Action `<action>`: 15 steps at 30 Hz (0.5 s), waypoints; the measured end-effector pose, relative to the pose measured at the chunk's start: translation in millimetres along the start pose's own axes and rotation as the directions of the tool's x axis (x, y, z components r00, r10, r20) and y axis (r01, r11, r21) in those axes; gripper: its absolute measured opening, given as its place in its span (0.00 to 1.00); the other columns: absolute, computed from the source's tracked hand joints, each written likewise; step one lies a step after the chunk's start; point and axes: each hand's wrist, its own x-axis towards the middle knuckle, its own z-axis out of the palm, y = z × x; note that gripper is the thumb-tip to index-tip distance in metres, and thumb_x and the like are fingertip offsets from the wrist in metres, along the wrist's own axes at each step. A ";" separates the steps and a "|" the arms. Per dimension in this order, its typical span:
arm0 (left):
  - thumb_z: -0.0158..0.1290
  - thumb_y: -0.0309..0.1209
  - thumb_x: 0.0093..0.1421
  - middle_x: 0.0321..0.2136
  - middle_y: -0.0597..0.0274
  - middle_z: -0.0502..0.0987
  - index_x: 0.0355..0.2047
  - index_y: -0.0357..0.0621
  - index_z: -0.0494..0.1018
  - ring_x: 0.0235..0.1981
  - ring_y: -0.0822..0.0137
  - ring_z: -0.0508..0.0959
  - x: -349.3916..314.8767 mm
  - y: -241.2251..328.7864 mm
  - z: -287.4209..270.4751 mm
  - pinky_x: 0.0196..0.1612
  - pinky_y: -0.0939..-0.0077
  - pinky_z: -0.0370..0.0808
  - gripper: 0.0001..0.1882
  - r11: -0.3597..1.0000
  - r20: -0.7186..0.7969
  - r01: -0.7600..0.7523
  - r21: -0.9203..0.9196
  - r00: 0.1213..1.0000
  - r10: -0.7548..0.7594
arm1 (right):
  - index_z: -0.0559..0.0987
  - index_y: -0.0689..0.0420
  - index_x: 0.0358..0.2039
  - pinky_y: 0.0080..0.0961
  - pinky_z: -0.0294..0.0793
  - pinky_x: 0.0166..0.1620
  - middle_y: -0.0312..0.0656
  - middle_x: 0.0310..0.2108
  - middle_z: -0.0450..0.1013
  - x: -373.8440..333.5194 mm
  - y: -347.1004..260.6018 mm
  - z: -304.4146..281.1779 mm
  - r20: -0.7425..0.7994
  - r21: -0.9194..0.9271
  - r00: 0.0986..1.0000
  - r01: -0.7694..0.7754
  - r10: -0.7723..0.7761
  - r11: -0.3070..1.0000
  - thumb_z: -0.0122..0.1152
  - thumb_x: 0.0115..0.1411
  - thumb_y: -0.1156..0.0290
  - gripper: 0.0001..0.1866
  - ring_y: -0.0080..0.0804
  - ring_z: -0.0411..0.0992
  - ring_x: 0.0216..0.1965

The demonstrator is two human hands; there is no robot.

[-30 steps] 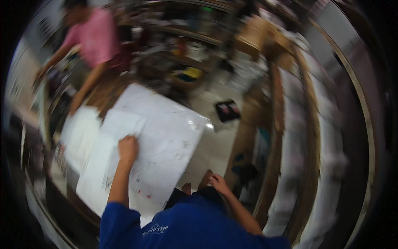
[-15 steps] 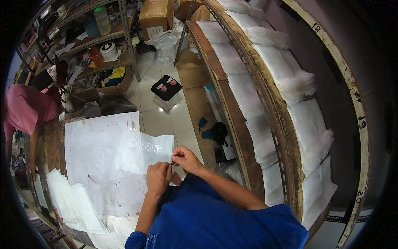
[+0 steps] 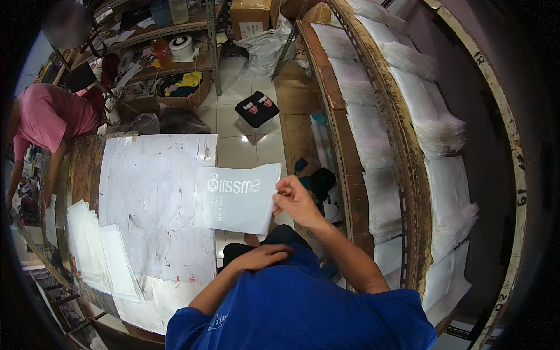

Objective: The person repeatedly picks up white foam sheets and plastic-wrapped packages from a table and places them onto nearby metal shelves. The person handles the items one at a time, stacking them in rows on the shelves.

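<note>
Moderate, even light covers the bench (image 3: 84,166), while white glare spots the tiled floor (image 3: 239,150) and dimness gathers right, behind the shelves (image 3: 406,175). Fisheye distortion bends those shelves inside black corners. A round blur sits far left.

The table (image 3: 83,166) stood to the left of the person, and a sheet (image 3: 151,204) lay on it. At the table's left part, two piles of thin pieces (image 3: 119,262) lay side by side. The right hand (image 3: 296,201) held a bag (image 3: 239,201) by its right end, and the bag's left end was over the sheet's right edge. The left hand (image 3: 265,256) was nearer to the body, against the shirt (image 3: 326,303). On the floor (image 3: 230,131), ahead of the bag, lay a folded cloth (image 3: 257,109). Farther ahead, a sack (image 3: 262,55) lay before a carton (image 3: 251,17). On the right stood a rack (image 3: 344,181), bearing stacks (image 3: 429,111) on two levels.
</note>
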 end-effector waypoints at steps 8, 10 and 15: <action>0.42 0.40 0.68 0.50 0.53 0.74 0.55 0.41 0.68 0.53 0.61 0.72 34.9 -48.6 -50.9 0.56 0.66 0.69 0.21 0.414 -0.547 -0.502 -0.759 0.837 0.012 | 0.63 0.57 0.46 0.23 0.76 0.34 0.39 0.37 0.71 -40.5 -17.2 -9.3 0.005 -0.047 0.999 -0.050 0.050 0.998 0.52 0.61 0.82 0.14 0.23 0.71 0.30; 0.42 0.41 0.68 0.50 0.53 0.74 0.56 0.41 0.67 0.54 0.60 0.72 23.4 -60.4 -70.0 0.57 0.65 0.69 0.22 0.236 -0.585 -0.573 -0.785 0.811 0.020 | 0.63 0.56 0.46 0.21 0.74 0.32 0.39 0.35 0.71 -51.6 -10.8 -19.5 -0.061 -0.093 0.997 -0.060 0.054 0.994 0.52 0.61 0.82 0.15 0.22 0.71 0.29; 0.41 0.41 0.68 0.51 0.52 0.73 0.57 0.41 0.66 0.55 0.59 0.71 2.5 -80.8 -86.6 0.57 0.64 0.68 0.22 0.061 -0.627 -0.630 -0.774 0.777 0.062 | 0.62 0.55 0.46 0.17 0.70 0.28 0.37 0.30 0.71 -65.0 24.5 -35.6 -0.147 -0.154 0.988 -0.067 0.044 0.986 0.53 0.60 0.81 0.16 0.21 0.70 0.25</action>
